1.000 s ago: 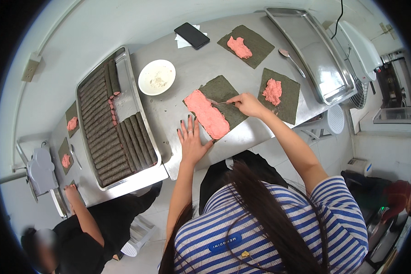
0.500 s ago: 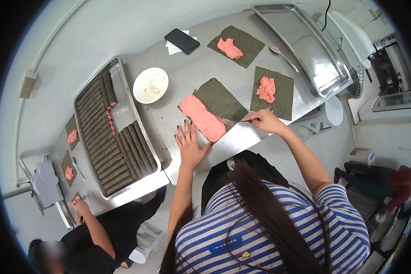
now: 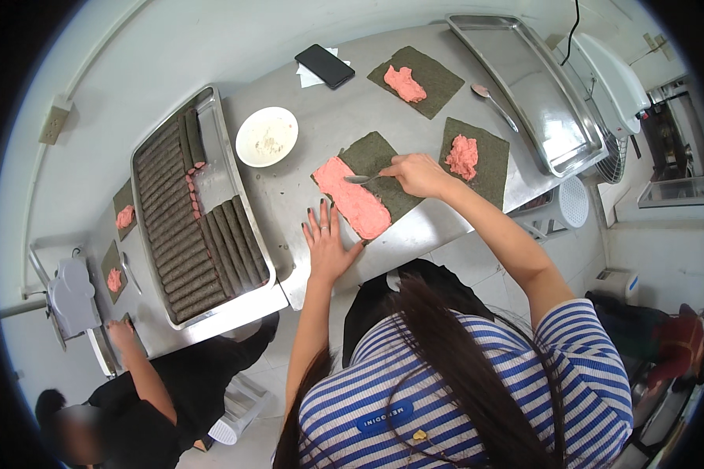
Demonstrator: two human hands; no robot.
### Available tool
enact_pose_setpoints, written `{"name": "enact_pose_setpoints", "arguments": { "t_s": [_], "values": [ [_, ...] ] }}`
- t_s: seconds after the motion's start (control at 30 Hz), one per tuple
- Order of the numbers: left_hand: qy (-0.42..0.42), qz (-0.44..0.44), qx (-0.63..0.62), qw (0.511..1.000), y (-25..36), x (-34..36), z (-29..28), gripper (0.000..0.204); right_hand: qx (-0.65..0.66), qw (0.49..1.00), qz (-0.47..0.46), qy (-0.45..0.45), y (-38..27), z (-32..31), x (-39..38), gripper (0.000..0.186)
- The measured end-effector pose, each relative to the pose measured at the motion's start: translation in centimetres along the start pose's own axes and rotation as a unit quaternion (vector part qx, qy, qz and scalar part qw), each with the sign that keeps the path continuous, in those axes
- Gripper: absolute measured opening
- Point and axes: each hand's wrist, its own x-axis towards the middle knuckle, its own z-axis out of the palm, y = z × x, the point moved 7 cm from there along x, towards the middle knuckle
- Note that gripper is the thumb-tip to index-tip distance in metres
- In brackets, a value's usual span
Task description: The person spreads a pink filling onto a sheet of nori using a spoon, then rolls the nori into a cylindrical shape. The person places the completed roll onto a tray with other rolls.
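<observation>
My right hand grips a metal spoon, its bowl touching the pink paste near the strip's far end. That paste lies as a flat, wide strip along the left side of a dark green seaweed sheet on the table. My left hand rests with fingers spread at the sheet's near left edge, holding nothing. Right of it, a second seaweed sheet carries an unspread lump of pink paste. Farther back, another sheet bears a lump too.
A white bowl stands beside a tray full of dark seaweed rolls. Toward the back lies a phone. A spare spoon rests near a bare metal tray. At lower left, a co-worker's hand works at the table.
My right hand has moved left and away from me, carrying the spoon from the strip's near end toward its far end. My left hand stays spread beside the sheet.
</observation>
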Motion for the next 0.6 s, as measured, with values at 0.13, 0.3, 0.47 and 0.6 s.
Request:
{"name": "enact_pose_setpoints", "arguments": {
  "t_s": [0.13,0.3,0.47,0.6],
  "values": [
    [-0.009,-0.008,0.009,1.000,0.0,0.0,0.0,0.106,-0.037,0.998,-0.024,-0.054,-0.8,-0.2,-1.5,0.040],
    [-0.011,-0.019,0.006,1.000,-0.1,-0.1,-0.1,0.106,-0.019,0.992,-0.050,-0.114,-1.1,-2.0,-2.4,0.040],
    [-0.003,-0.011,0.003,1.000,0.0,0.1,0.0,0.107,0.005,0.999,-0.025,-0.048,-0.2,-3.1,-0.5,0.038],
    [-0.008,-0.008,-0.003,1.000,0.0,0.2,0.0,0.106,-0.017,0.996,-0.075,-0.033,-0.3,-2.6,0.0,0.039]
  ]
}}
